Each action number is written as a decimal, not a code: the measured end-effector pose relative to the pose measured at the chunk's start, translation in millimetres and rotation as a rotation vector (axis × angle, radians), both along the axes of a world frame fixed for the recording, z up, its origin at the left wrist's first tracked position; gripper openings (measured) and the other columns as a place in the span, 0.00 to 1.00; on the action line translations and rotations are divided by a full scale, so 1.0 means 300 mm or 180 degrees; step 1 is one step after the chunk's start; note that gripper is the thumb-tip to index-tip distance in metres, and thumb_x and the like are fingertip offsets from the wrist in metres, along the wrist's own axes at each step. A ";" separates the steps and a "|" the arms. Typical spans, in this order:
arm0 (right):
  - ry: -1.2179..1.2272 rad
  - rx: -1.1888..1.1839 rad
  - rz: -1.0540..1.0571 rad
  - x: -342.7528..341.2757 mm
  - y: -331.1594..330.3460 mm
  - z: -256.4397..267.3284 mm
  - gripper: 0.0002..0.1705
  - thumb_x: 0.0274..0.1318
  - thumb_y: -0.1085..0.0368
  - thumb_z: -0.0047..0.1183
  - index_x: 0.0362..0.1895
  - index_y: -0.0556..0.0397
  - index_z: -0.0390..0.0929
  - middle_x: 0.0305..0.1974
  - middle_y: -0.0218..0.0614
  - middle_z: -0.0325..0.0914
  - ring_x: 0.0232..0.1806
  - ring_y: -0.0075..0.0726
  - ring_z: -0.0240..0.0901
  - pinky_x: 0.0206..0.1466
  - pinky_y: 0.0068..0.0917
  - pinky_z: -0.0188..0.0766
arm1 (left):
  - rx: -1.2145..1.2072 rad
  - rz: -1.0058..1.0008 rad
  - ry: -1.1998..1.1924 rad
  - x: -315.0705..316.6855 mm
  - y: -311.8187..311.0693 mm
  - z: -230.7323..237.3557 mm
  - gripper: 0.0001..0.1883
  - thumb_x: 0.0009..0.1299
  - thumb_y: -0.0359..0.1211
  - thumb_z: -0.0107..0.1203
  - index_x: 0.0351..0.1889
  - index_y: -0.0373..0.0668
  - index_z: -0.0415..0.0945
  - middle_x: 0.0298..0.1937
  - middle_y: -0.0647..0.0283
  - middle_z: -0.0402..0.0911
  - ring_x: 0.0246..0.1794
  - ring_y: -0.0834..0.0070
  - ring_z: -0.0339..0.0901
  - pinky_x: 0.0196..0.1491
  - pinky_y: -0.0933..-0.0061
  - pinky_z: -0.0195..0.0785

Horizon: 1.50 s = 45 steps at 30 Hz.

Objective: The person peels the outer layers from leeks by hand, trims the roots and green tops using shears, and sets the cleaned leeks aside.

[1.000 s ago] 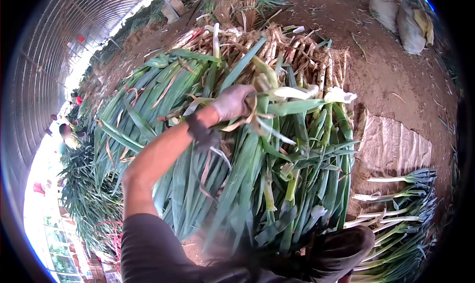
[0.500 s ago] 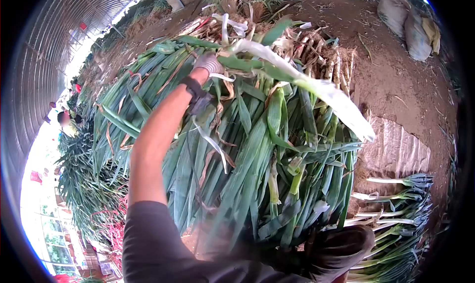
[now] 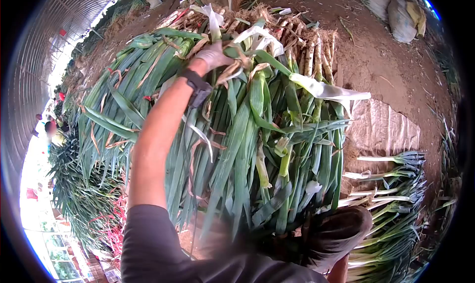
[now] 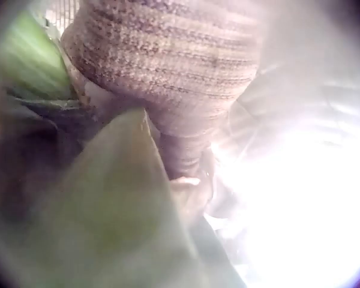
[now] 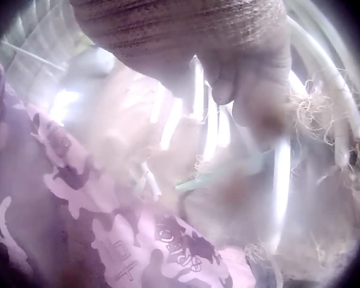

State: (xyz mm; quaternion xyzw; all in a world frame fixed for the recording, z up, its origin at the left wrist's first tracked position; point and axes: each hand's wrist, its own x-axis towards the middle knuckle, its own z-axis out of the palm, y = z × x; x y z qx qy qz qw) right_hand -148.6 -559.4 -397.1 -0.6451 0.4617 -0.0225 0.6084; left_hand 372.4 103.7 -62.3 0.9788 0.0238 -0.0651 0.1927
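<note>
My gloved left hand (image 3: 215, 57) reaches over the far left part of a big leek pile (image 3: 237, 134), grasping leek leaves with pale torn sheath strips. In the left wrist view the glove (image 4: 168, 66) is curled around leaf, and a broad green leaf (image 4: 114, 210) covers much of the fingers. A loose leaf with a white sheath end (image 3: 331, 90) lies across the pile to its right. The head view does not show my right hand. In the right wrist view that gloved hand (image 5: 228, 48) points downward over rooted white stalks; one stalk (image 5: 282, 186) runs directly below a fingertip.
Trimmed leeks (image 3: 391, 199) lie in a row at the lower right, beside my knee (image 3: 341, 233). A pale woven sheet (image 3: 386, 125) covers soil beyond them. Full sacks (image 3: 401, 16) stand at the far right. More greens (image 3: 84, 184) are heaped left, near another person (image 3: 55, 134).
The left hand moves from the pile's middle toward its far left, swinging leafy strips. The long white piece that stretched right now lies across the pile. The head view has shifted slightly.
</note>
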 end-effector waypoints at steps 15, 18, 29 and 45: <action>-0.0096 0.0239 -0.0157 -0.190 0.022 0.019 0.27 0.65 0.55 0.55 0.57 0.68 0.74 0.50 0.49 0.81 0.47 0.48 0.79 0.53 0.38 0.76 | 0.1896 -0.0790 -0.0549 -0.409 -0.328 0.106 0.09 0.68 0.33 0.58 0.44 0.44 0.84 0.40 0.51 0.86 0.43 0.54 0.85 0.47 0.58 0.79; -0.0133 0.0317 -0.0145 -0.241 0.016 0.019 0.27 0.65 0.56 0.56 0.57 0.68 0.74 0.50 0.49 0.81 0.47 0.47 0.79 0.53 0.38 0.76 | 0.1866 -0.0936 -0.0603 -0.579 -0.366 0.133 0.06 0.66 0.31 0.59 0.38 0.42 0.84 0.36 0.49 0.86 0.40 0.53 0.85 0.46 0.56 0.80; -0.0266 0.0623 -0.0018 -0.375 0.000 0.002 0.27 0.65 0.56 0.56 0.57 0.68 0.74 0.50 0.49 0.81 0.47 0.46 0.79 0.53 0.37 0.76 | 0.2165 -0.1549 -0.0967 -0.973 -0.361 0.141 0.15 0.58 0.32 0.63 0.43 0.42 0.77 0.36 0.56 0.81 0.40 0.58 0.81 0.46 0.59 0.73; -0.1085 0.1194 -0.0028 -0.303 0.029 0.066 0.19 0.66 0.57 0.54 0.50 0.62 0.77 0.42 0.35 0.81 0.38 0.29 0.76 0.43 0.29 0.76 | 0.0495 -0.3847 0.2550 -1.672 -0.600 0.222 0.25 0.55 0.30 0.66 0.52 0.39 0.77 0.39 0.52 0.84 0.44 0.53 0.83 0.47 0.58 0.78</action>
